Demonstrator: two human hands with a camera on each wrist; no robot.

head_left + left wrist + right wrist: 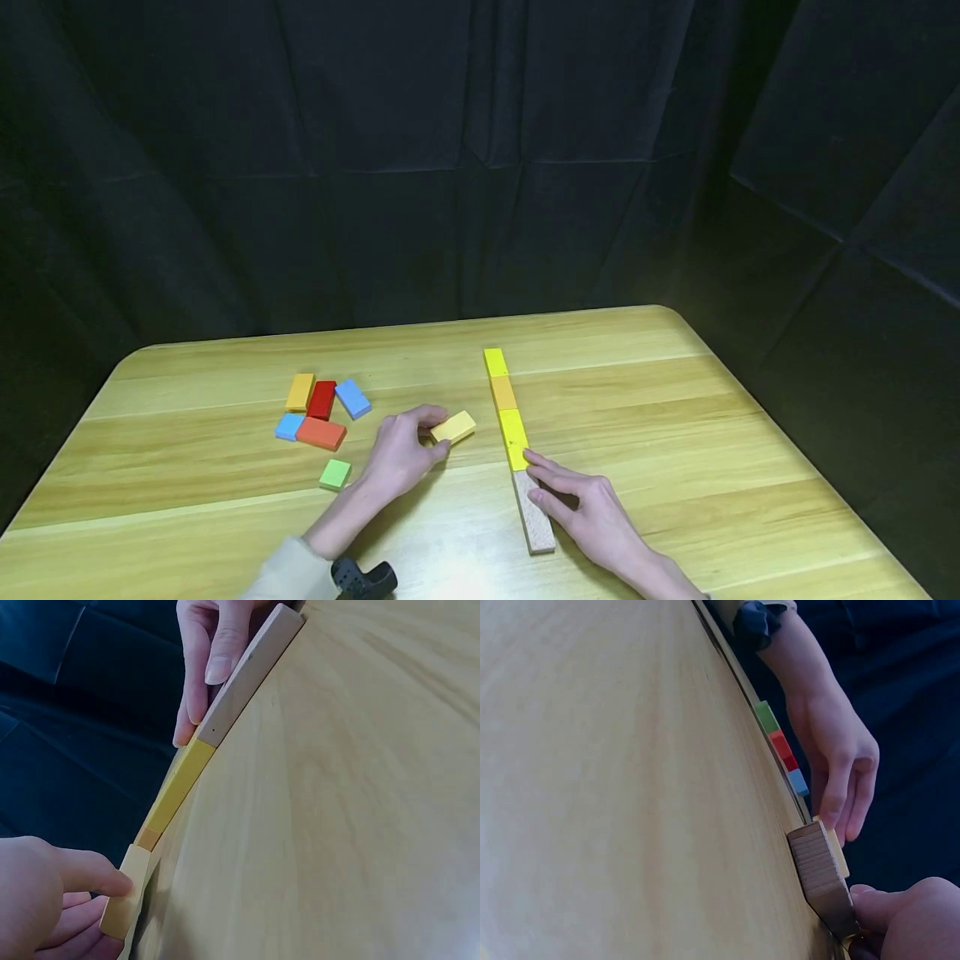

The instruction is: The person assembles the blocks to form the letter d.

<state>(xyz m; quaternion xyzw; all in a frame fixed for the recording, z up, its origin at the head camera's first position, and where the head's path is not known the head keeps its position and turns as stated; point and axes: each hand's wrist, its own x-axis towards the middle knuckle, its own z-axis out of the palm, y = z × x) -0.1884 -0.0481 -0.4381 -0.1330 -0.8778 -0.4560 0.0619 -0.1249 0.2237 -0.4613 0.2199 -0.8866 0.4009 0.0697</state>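
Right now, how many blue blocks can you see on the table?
2. One blue block lies just right of the dark red block; another blue block lies at the left end of the lighter red block. The left hand could hide more.

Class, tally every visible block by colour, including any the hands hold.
Yellow rectangular blocks: 2
Pale-yellow rectangular block: 1
Orange rectangular blocks: 2
Red rectangular blocks: 2
Blue rectangular blocks: 2
Green rectangular block: 1
Plain wooden rectangular block: 1
Total: 11
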